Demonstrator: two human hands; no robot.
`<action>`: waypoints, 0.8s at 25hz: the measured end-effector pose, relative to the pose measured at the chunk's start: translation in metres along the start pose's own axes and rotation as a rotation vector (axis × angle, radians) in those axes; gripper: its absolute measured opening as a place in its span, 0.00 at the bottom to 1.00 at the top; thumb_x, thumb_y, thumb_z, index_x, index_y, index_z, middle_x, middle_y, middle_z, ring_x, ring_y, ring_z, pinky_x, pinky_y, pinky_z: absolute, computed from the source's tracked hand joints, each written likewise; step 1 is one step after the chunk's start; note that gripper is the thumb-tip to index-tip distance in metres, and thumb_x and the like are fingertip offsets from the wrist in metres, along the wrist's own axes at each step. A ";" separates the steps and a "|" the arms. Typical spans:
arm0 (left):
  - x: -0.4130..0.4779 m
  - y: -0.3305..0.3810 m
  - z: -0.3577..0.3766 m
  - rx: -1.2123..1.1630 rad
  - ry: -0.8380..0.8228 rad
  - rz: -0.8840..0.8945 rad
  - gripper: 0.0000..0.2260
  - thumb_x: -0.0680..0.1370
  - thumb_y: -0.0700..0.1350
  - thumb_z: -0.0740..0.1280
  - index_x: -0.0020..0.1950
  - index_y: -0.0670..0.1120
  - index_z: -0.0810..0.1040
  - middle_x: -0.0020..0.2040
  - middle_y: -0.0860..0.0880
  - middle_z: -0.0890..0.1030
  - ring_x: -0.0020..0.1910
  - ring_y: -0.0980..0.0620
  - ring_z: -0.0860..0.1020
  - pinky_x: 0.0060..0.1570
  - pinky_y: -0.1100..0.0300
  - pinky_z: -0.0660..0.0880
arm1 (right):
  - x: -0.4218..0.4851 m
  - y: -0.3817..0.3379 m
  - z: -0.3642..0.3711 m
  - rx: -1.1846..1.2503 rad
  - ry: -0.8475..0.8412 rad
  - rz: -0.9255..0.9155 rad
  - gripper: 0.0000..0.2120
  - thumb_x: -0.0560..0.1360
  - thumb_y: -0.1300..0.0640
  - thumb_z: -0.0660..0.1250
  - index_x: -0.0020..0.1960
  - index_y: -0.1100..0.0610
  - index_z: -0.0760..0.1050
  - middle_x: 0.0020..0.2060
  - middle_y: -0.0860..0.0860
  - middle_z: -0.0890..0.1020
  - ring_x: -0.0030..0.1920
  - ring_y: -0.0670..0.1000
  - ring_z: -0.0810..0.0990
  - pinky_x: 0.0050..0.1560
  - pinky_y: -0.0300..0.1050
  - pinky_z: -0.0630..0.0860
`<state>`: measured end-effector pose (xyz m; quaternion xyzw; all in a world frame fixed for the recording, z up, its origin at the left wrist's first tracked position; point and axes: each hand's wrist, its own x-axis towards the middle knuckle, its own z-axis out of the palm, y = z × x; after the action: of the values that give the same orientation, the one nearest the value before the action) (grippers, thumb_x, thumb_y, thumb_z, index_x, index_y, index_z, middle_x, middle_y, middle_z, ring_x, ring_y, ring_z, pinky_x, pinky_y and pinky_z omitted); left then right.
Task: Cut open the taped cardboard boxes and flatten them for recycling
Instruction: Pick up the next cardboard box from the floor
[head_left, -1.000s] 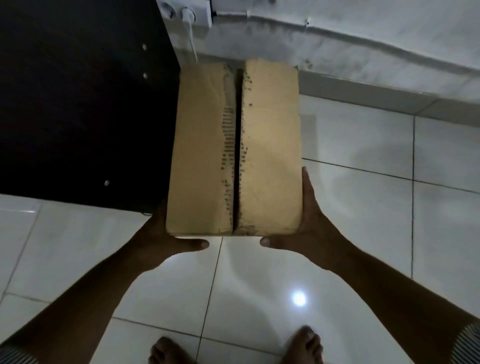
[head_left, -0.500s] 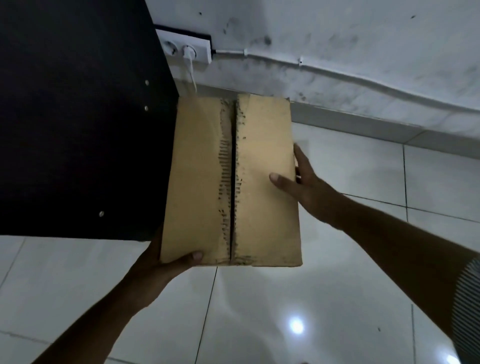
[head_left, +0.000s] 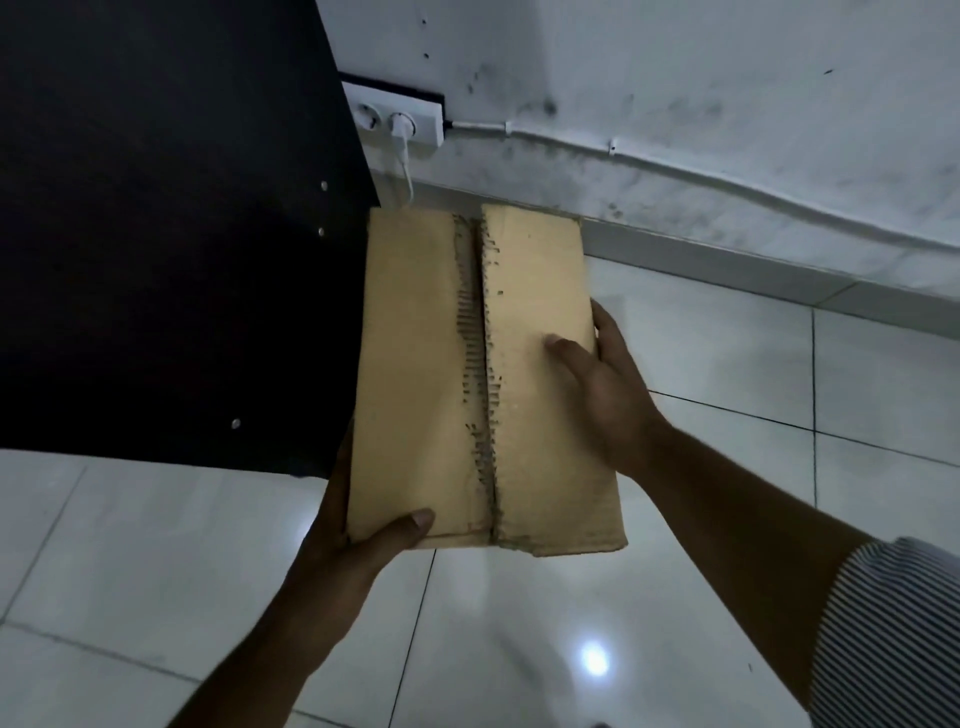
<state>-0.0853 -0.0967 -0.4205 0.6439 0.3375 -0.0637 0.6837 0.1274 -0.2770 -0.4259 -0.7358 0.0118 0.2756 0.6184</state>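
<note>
No text to read here, honestly. The cardboard box (head_left: 421, 364) is just plain brown on the faces showing, with no print, label or number I can make out. The white double wall socket (head_left: 396, 122) doesn't show any legible marking either, and the lighting's pretty dim.
</note>
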 end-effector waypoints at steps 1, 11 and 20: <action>-0.008 0.010 0.004 -0.001 0.008 0.006 0.48 0.57 0.61 0.76 0.75 0.70 0.60 0.63 0.67 0.76 0.57 0.67 0.77 0.44 0.74 0.76 | -0.006 -0.007 -0.005 0.009 0.000 0.007 0.27 0.81 0.48 0.65 0.76 0.42 0.59 0.69 0.46 0.72 0.63 0.52 0.78 0.62 0.61 0.78; -0.095 0.186 0.044 -0.003 -0.117 0.200 0.43 0.71 0.50 0.77 0.77 0.69 0.54 0.71 0.61 0.71 0.65 0.65 0.74 0.53 0.71 0.76 | -0.094 -0.192 -0.089 0.089 0.046 -0.091 0.26 0.80 0.51 0.66 0.75 0.39 0.61 0.63 0.44 0.78 0.57 0.47 0.82 0.53 0.48 0.82; -0.258 0.329 0.046 -0.081 -0.055 0.334 0.42 0.69 0.55 0.75 0.77 0.70 0.56 0.74 0.57 0.68 0.68 0.61 0.72 0.58 0.65 0.76 | -0.239 -0.367 -0.114 0.193 0.028 -0.169 0.24 0.80 0.51 0.68 0.73 0.39 0.66 0.61 0.43 0.81 0.58 0.49 0.83 0.53 0.54 0.81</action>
<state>-0.0929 -0.1756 -0.0073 0.6611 0.2094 0.0468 0.7189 0.1012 -0.3729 0.0152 -0.6749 -0.0151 0.2096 0.7074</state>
